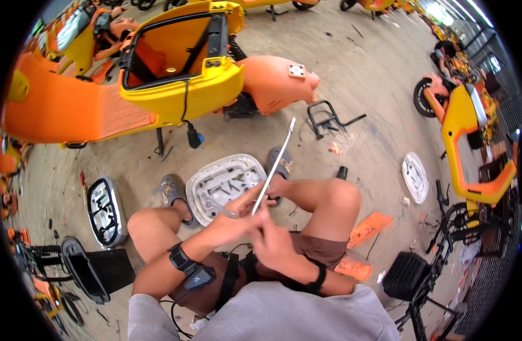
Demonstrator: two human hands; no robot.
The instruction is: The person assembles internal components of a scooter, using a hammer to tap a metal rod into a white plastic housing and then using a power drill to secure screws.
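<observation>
Long thin pale-grey trim strip

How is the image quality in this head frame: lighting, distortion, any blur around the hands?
Head view: even daylight with soft shadows; glare blows out the top right corner. Strong fisheye bends the yellow scooter body and the floor, with a black rim around the picture. The left hand and right hand are fairly sharp; the thin white strip they hold is slightly soft.
</observation>
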